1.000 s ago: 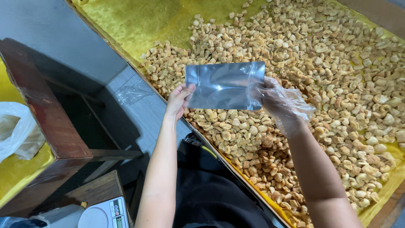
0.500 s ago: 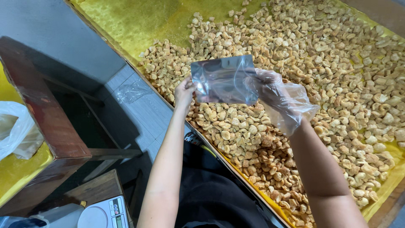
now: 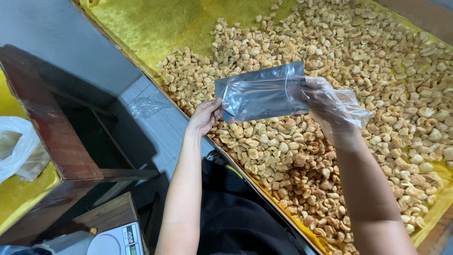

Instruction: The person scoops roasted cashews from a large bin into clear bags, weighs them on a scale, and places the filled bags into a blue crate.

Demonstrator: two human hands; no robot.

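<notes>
Left hand [image 3: 205, 115], bare, grips the lower left corner of a clear plastic pouch [image 3: 259, 92]; its fingers are curled shut on that corner, thumb side toward the pouch. Right hand [image 3: 325, 101] wears a loose transparent glove [image 3: 351, 106] and closes on the pouch's right edge; the fingers appear to reach into or around the opening there (the film hides exactly which). Between the two hands the pouch is held stretched out, roughly level, slightly tilted up to the right, in the air above a wide spread of golden-brown fried snack pieces [image 3: 377, 94]; it looks empty.

Snack pieces lie in a thick layer on a yellow sheet [image 3: 155, 28] lining a large shallow tray; the sheet's upper left area shows bare, with only scattered pieces near it. Both forearms reach up from the lower edge of the view across the tray's near rim. Left of the tray: a grey tiled floor [image 3: 160, 123] bearing a crumpled scrap of clear film [image 3: 148, 104]; a dark wooden stand [image 3: 52, 137]; a white plastic bag [image 3: 16, 146]; a small white scale [image 3: 115, 241] at the bottom edge.
</notes>
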